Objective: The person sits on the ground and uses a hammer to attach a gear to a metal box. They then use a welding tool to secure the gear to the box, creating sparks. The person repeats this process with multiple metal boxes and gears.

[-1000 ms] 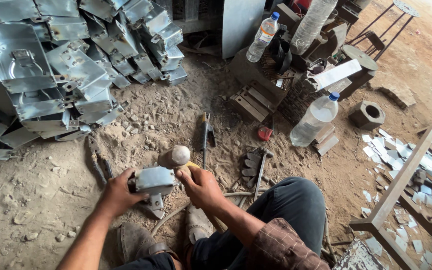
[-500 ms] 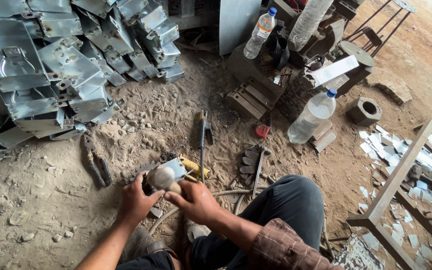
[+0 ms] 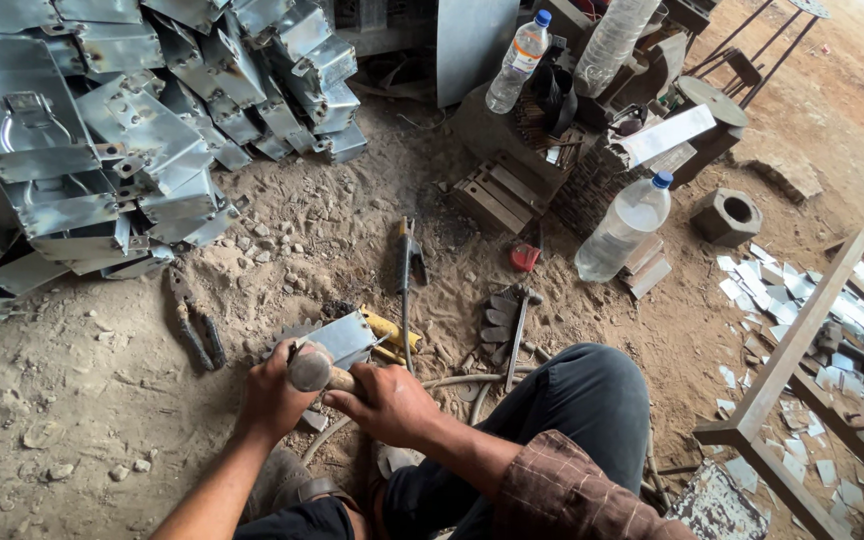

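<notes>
Bent grey sheet-metal piece on dirt; wooden-handled hammer above.

I am sitting on the dirt floor with my left hand and right hand meeting on a hammer over a metal piece. Pliers are lying at nine o'clock of it, stacked metal boxes at eleven, a screwdriver at one, a plastic bottle at two.
</notes>
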